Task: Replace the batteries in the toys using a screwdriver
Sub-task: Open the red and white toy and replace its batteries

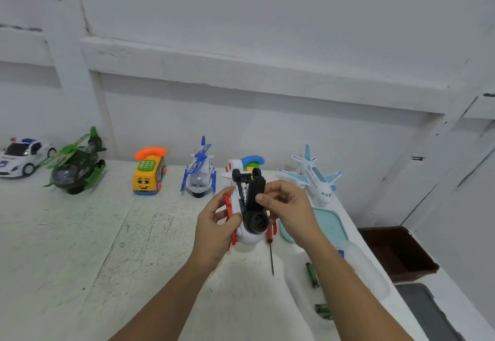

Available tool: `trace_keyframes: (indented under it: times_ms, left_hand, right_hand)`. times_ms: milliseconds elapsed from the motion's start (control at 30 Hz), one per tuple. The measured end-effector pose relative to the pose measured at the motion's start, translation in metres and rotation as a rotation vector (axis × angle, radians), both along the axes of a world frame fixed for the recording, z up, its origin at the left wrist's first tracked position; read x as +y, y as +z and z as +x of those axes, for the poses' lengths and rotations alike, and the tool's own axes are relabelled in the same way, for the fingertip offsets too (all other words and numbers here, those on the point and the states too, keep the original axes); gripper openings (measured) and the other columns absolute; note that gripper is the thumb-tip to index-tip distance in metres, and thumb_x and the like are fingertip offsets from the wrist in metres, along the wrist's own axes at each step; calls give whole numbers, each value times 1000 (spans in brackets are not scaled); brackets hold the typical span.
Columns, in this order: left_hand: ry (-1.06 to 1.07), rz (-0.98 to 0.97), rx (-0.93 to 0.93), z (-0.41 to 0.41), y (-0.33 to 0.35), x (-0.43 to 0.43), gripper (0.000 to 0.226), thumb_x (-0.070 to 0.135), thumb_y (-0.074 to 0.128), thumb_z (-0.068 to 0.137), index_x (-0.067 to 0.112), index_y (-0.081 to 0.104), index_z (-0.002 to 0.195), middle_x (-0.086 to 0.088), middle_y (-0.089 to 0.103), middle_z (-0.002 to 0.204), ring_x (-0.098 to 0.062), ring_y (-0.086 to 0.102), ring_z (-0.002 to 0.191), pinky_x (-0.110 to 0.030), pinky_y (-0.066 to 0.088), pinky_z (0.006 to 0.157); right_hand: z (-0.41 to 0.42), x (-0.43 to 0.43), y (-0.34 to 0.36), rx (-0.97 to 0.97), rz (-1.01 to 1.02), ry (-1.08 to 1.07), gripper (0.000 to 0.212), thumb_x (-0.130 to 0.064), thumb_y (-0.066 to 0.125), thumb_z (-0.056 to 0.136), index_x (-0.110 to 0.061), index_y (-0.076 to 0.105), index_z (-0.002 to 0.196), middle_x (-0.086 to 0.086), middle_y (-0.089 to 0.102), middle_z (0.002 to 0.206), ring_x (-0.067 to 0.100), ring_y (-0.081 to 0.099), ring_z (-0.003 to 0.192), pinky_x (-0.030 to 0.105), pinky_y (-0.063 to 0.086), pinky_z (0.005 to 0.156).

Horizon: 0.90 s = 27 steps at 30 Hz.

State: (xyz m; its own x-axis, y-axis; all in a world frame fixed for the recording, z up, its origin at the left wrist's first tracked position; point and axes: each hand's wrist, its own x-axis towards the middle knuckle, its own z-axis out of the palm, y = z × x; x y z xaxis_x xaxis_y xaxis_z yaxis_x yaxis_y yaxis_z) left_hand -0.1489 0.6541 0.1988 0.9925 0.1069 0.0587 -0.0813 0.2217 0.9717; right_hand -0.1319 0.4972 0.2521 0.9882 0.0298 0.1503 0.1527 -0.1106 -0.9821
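Left hand (214, 223) grips upturned white-red toy helicopter (247, 236) above tabletop (107, 233), mid-scene. Right hand (289, 207) pinches its black battery cover (256, 185). Screwdriver (271, 253) lies just beneath; green batteries (312, 275) near right.

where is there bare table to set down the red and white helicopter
The widest bare patch of table lies left of the left hand holding the red and white helicopter, in front of the yellow phone bus and green helicopter. Right of the screwdriver it is crowded: green batteries, teal lid.
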Motion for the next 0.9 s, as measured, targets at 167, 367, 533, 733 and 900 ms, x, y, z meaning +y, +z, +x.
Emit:
trace_keyframes:
  times_ms: [167, 367, 533, 733, 900]
  left_hand:
    - [16, -1, -5, -4, -4, 15, 55, -9, 59, 86, 32, 64, 122, 1, 70, 111, -18, 69, 93, -29, 54, 56]
    - [15, 23, -16, -6, -7, 31, 55, -8, 60, 85, 31, 64, 124, 6, 69, 114, -15, 67, 98, -22, 52, 56]
    - [0, 68, -30, -7, -7, 41, 54, 14, 64, 74, 35, 63, 124, 7, 67, 122, -13, 65, 103, -23, 55, 64]
    - [-28, 127, -38, -7, -14, 50, 55, 14, 66, 78, 40, 59, 125, 4, 63, 125, -20, 63, 109, -33, 58, 76]
    - [-129, 143, -36, -12, -20, 51, 60, 8, 58, 84, 53, 49, 124, -1, 61, 119, -22, 63, 107, -35, 54, 72]
  right_hand:
    - [-5, 30, -10, 1, 21, -135, 10, -1, 74, 81, 2, 68, 89, 8, 67, 73, 7, 59, 54, 20, 45, 45]
    - [-7, 51, -18, 19, -66, -231, 4, -11, 76, 82, -11, 73, 85, 2, 70, 73, 11, 61, 61, 18, 48, 50]
    - [-9, 61, -16, 25, -96, -258, 4, -12, 76, 81, -16, 74, 82, 3, 72, 77, 17, 65, 67, 22, 52, 52]
    - [-10, 63, -5, 142, -83, -170, 13, -7, 76, 81, -14, 66, 85, 7, 64, 75, 26, 65, 62, 33, 53, 48]
    - [-10, 53, -2, 240, -94, -115, 26, -6, 80, 77, -1, 64, 97, 9, 61, 74, 6, 49, 37, 18, 35, 33]
